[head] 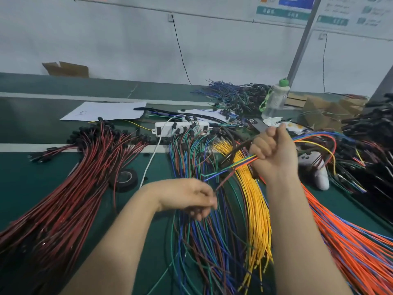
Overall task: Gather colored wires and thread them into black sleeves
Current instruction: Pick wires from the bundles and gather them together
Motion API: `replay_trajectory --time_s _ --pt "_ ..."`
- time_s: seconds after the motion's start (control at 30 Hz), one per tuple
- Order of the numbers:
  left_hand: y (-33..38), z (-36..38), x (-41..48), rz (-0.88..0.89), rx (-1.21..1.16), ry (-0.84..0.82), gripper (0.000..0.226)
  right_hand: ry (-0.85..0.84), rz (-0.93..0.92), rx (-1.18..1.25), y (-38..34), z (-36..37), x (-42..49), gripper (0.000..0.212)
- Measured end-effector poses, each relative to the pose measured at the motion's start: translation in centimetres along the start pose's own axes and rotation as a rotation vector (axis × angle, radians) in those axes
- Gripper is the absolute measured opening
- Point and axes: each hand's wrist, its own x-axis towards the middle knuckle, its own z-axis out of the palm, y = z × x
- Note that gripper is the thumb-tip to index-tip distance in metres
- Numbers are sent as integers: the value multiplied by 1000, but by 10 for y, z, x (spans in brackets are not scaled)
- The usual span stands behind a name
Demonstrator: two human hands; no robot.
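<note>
- The right hand (274, 152) is raised over the middle of the bench, closed in a fist around a small bunch of colored wires (240, 163). The bunch sticks out to the left of the fist and arcs away to the right.
- A dark sleeve (235, 151) also runs out left from that fist, just above the bunch.
- The left hand (187, 198), nearer and lower, has curled fingers that pinch the end of a thin brown wire (223, 179).
- The green bench top (42, 171) has white stripes running across it.
- On it lie a red-and-black bundle (74, 188) at left, mixed blue and green wires (202, 231) in the centre, then yellow wires (255, 209) and orange wires (350, 252) at right.
- A black tape roll (125, 179) lies near the left hand.
- Farther off are a white power strip (180, 127), a paper sheet (106, 110) and a clear bottle (275, 99).
- A white wall (127, 39) stands behind, with posters (287, 7) at far right.
</note>
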Motion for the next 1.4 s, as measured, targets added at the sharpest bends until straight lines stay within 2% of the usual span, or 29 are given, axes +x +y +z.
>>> replay_trajectory --time_s 0.07,0.2,0.23,0.27,0.37,0.47,0.57,0.67,0.8,0.9,1.0,1.1,1.17,1.27,1.4 --pt "-5 3 1 11 -127 79 13 -22 -6 -10 -5 0 -1 49" --pt "2 1 17 106 -803 576 28 -28 -46 41 1 4 -6 50" --pt "4 2 21 115 -900 611 38 -21 -65 71 3 5 -7 50" --pt "6 4 23 104 -938 569 48 -18 -80 98 4 6 -7 51" --pt "8 11 22 67 -825 286 66 -10 -85 73 3 8 -7 51" --pt "9 12 18 117 -725 209 57 17 -64 -3 -2 4 -7 48" --pt "10 13 18 142 -632 251 48 32 -33 -12 -4 -1 -7 47" --pt "13 20 23 159 -451 359 34 7 -18 60 -3 -2 -8 47" --pt "19 27 37 167 -415 412 31 -34 51 25 19 0 -13 45" --pt "19 29 43 97 -397 487 28 -1 31 -13 30 -2 -15 46" --pt "13 26 42 43 -728 647 33 22 -62 20 27 -5 -15 48" --pt "18 31 47 159 -1162 684 41 19 -103 22 40 0 -17 53" --pt "28 38 55 222 -1265 701 41 13 -62 -2 58 3 -20 53" --pt "32 42 63 245 -1159 794 36 -13 -11 -40 75 1 -25 57" --pt "16 40 53 236 -669 727 26 42 -98 -6 62 -4 -21 50"
